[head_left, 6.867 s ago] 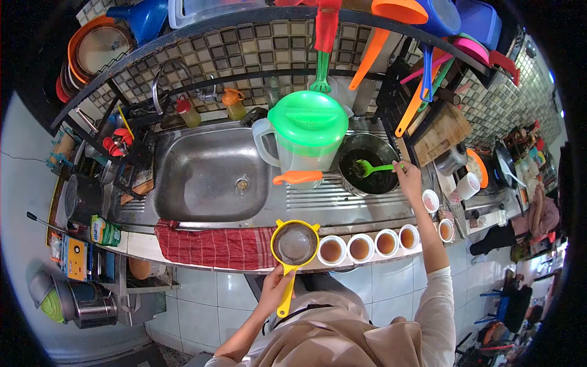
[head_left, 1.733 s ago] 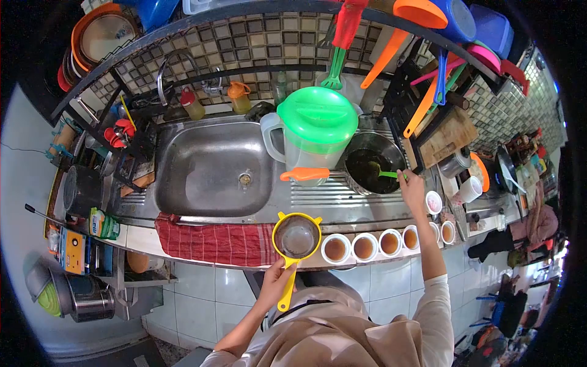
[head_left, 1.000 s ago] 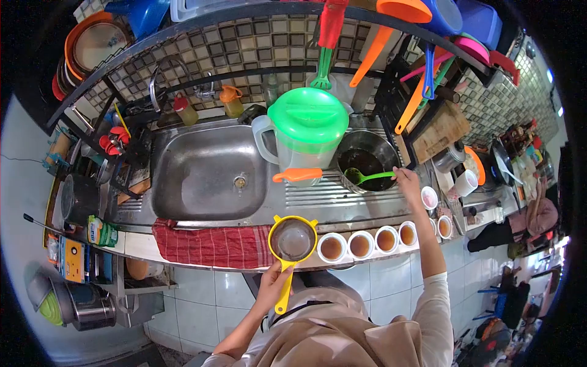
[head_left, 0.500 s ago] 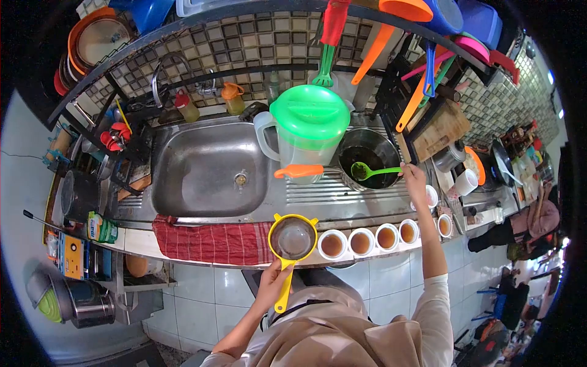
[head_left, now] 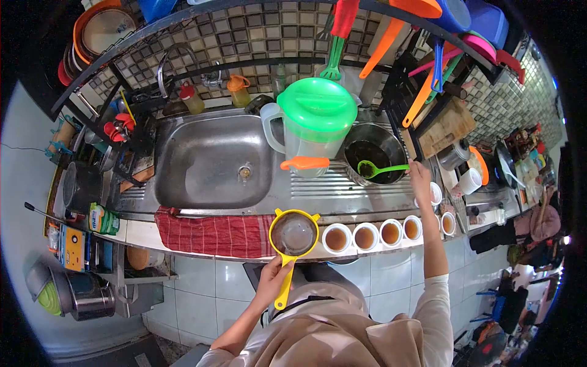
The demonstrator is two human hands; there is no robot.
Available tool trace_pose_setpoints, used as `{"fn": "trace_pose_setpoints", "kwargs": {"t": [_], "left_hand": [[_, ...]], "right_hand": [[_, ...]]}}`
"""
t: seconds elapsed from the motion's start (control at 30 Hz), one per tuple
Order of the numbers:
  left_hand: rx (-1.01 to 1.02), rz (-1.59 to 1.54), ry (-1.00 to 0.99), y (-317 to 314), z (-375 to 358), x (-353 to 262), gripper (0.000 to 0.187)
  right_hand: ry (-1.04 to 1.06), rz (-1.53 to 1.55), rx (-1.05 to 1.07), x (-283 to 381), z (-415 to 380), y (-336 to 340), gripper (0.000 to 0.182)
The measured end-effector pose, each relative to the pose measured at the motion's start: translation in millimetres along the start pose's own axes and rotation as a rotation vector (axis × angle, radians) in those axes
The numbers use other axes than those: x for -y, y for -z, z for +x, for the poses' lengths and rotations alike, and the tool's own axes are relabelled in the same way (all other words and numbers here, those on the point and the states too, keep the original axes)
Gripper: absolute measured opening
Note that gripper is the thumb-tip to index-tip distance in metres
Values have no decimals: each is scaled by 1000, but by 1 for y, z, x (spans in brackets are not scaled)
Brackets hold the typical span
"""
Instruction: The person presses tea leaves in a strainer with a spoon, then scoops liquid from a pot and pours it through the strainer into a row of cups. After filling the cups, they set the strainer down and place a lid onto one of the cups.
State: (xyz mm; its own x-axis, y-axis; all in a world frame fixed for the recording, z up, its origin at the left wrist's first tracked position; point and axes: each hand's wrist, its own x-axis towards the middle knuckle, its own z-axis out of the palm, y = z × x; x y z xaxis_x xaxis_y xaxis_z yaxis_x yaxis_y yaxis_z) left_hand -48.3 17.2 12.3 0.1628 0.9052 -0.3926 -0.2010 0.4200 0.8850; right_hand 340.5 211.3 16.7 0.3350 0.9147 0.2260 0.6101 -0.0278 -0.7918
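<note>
My left hand (head_left: 273,280) is closed on the handle of a yellow strainer (head_left: 294,233), held over the counter edge beside the red cloth (head_left: 214,235). Fingers of my right hand (head_left: 420,176) pinch the end of a green ladle (head_left: 385,168). The ladle's bowl is inside the dark pot (head_left: 374,147), in dark liquid. Several white cups of brown liquid stand in a row along the counter edge, the nearest cup (head_left: 336,238) just right of the strainer. A clear pitcher (head_left: 309,144) with a green lid stands left of the pot, behind the pot's orange handle (head_left: 304,163).
A steel sink (head_left: 211,165) lies to the left. Utensils hang from the black rack (head_left: 269,7) overhead. A cutting board (head_left: 449,127) leans at the right, near a white cup (head_left: 470,181). Another person (head_left: 541,223) is at the far right.
The ladle's bowl has shifted slightly within the pot, and its handle lies flatter. The view has shifted a little. Both hands keep their holds.
</note>
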Motion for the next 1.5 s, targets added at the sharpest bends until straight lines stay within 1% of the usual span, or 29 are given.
{"fn": "trace_pose_setpoints", "kwargs": {"t": [0.17,0.77,0.9,1.1,1.17,1.2,1.27,1.4,1.47,1.5], "left_hand": [[37,0,-12,-1,0,0,19],[72,9,-8,-2,1,8,18],[73,8,0,-2,2,11,18],[76,-21,1,-4,1,10,19],[73,-35,5,-4,1,10,20],[74,-36,4,-4,1,10,20],[66,-14,1,-4,1,9,20],[76,-26,0,-5,0,9,20],[70,-8,-2,-5,0,8,21],[72,-8,-2,-4,0,8,21]], "right_hand": [[-52,7,-10,2,0,1,37],[-27,91,-44,10,4,6,34],[-32,42,-40,18,3,9,35],[44,55,-62,13,4,6,35],[-35,48,-44,17,3,8,33],[-34,47,-45,19,3,10,33],[8,35,-59,22,4,12,33],[11,45,-103,15,13,15,34],[103,75,-145,15,17,16,32],[102,74,-145,15,17,18,32]]}}
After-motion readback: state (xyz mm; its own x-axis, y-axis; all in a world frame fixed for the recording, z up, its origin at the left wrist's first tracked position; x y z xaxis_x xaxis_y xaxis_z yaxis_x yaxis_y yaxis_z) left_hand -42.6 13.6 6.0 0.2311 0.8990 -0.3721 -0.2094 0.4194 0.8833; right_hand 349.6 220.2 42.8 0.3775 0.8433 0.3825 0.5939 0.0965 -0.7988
